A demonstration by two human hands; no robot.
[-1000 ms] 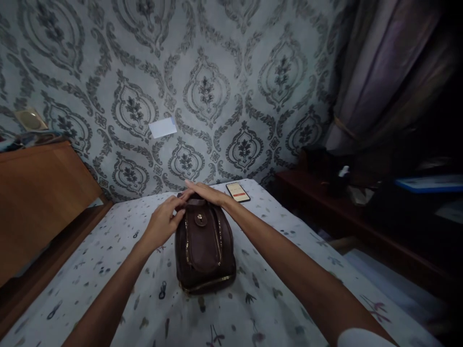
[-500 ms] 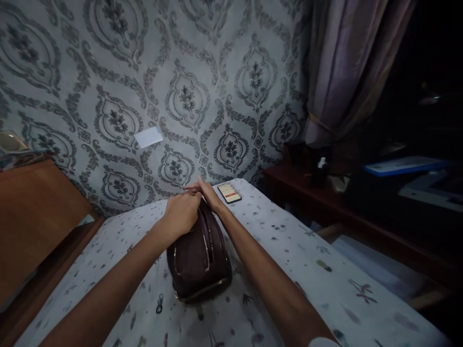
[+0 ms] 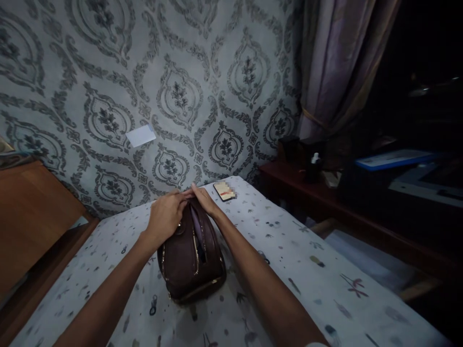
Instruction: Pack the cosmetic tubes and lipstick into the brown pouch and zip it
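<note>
A dark brown bag (image 3: 181, 260) with gold zippers lies on a white patterned sheet. One zipper along its top is parted, and a pale lining shows in the gap. My left hand (image 3: 165, 212) is closed on the bag's far left edge, its fingers curled round the top. On the far right edge rests my right hand (image 3: 203, 198), thumb up, its fingers bent towards the left hand and pressed on the bag. The fingertips of both hands are partly hidden behind the bag's far end.
Beyond the bag a phone (image 3: 224, 191) lies on the sheet (image 3: 275, 250). A wooden board (image 3: 36, 212) stands at the left. On the right are a dark red desk (image 3: 282, 180), a small bottle (image 3: 314, 161), a blue-edged item (image 3: 394, 159) and an open drawer (image 3: 369, 260).
The zipper gap looks wider, with more lining showing. My left hand has shifted left off the opening, uncovering more of the bag's top. The whole view has shifted slightly.
</note>
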